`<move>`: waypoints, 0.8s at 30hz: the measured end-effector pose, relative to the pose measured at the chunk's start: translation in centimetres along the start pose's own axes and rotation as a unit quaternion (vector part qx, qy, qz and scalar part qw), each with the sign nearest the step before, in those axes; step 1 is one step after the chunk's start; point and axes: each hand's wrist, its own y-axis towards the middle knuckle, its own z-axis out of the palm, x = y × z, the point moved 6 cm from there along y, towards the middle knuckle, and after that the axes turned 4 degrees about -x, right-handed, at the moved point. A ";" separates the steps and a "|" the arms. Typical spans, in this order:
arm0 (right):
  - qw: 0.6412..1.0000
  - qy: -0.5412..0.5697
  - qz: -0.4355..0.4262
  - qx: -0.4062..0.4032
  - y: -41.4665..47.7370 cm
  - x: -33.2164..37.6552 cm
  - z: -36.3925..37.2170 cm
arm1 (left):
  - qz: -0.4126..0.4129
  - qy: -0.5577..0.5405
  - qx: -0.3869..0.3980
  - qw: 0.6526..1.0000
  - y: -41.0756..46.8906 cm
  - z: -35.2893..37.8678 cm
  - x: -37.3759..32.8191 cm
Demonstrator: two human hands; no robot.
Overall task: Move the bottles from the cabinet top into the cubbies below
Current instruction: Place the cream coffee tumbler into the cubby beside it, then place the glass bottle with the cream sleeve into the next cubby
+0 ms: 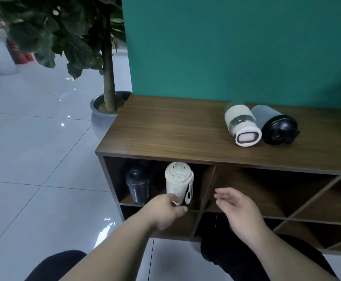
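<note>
A white bottle with a strap stands upright at the front of the top-left cubby, to the right of a black bottle deeper inside. My left hand touches the white bottle's base, fingers curled around it. My right hand hovers open in front of the neighbouring cubby, holding nothing. On the wooden cabinet top two bottles lie on their sides, touching: a cream-and-clear one with a white lid and a grey one with a black lid.
A potted tree in a grey pot stands against the cabinet's left end. A green wall rises behind the cabinet. Diagonal-divided cubbies sit to the right. My dark-clad knees rest on the white tiled floor.
</note>
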 end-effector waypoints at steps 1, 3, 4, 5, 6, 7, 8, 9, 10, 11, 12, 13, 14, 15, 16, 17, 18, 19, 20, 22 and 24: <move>1.000 0.013 -0.005 -0.017 -0.5 0.2 -0.9 | 0.012 -0.014 -0.010 1.000 -0.9 -0.6 -1.2; 0.998 0.036 -0.015 -0.050 -1.3 0.7 -2.8 | 0.032 -0.042 -0.025 0.998 -2.2 -1.2 -2.9; 0.997 0.041 -0.021 -0.066 -1.5 1.1 -3.6 | 0.042 -0.055 -0.027 0.997 -2.7 -1.3 -3.6; 0.995 0.045 -0.028 -0.085 -1.5 1.5 -4.5 | 0.051 -0.065 -0.027 0.996 -3.3 -1.4 -4.6; 0.992 0.049 -0.035 -0.110 -1.3 1.8 -5.4 | 0.059 -0.074 -0.024 0.995 -3.5 -1.3 -5.3; 0.988 0.051 -0.045 -0.139 -1.0 2.2 -6.3 | 0.067 -0.084 -0.019 0.994 -3.5 -1.0 -6.1; 0.983 0.045 -0.054 -0.168 -0.5 2.7 -7.1 | 0.076 -0.095 -0.009 0.992 -3.3 -0.7 -6.7; 0.978 0.034 -0.065 -0.193 0.1 3.3 -7.9 | 0.092 -0.104 -0.001 0.990 -3.2 -0.4 -7.5; 0.974 0.019 -0.075 -0.212 0.8 4.0 -8.5 | 0.107 -0.109 0.006 0.988 -3.0 -0.1 -8.2; 0.971 0.002 -0.085 -0.224 1.5 4.8 -8.9 | 0.116 -0.112 0.011 0.987 -2.7 0.0 -8.7; 0.968 -0.015 -0.090 -0.232 2.2 5.7 -9.1 | 0.121 -0.118 0.016 0.986 -2.2 0.3 -9.0; 0.966 -0.030 -0.093 -0.238 3.2 6.5 -9.1 | 0.123 -0.127 0.019 0.984 -1.8 0.4 -9.3; 0.965 -0.044 -0.091 -0.242 4.1 7.2 -9.0 | 0.124 -0.133 0.022 0.983 -1.3 0.6 -9.3; 0.964 -0.055 -0.085 -0.247 5.1 7.8 -8.7 | 0.126 -0.137 0.024 0.982 -0.8 0.7 -9.4; 0.962 -0.064 -0.075 -0.254 6.1 8.2 -8.4 | 0.128 -0.138 0.024 0.982 -0.2 0.8 -9.5; 0.960 -0.070 -0.062 -0.262 7.1 8.5 -8.1 | 0.129 -0.138 0.022 0.982 0.2 0.8 -9.5; 0.959 -0.072 -0.047 -0.271 8.0 8.6 -7.8 | 0.132 -0.139 0.023 0.981 0.8 0.9 -9.4; 0.957 -0.075 -0.030 -0.280 8.7 8.7 -7.5 | 0.135 -0.141 0.026 0.980 1.3 1.0 -9.4; 0.954 -0.077 -0.011 -0.288 9.3 8.7 -7.3 | 0.137 -0.142 0.029 0.980 1.7 1.1 -9.3; 0.949 -0.079 0.020 -0.304 10.1 8.8 -7.1 | 0.141 -0.137 0.032 0.980 2.3 1.2 -9.2; 0.945 -0.075 0.033 -0.317 10.6 8.7 -6.8 | 0.143 -0.134 0.035 0.980 2.8 1.3 -9.1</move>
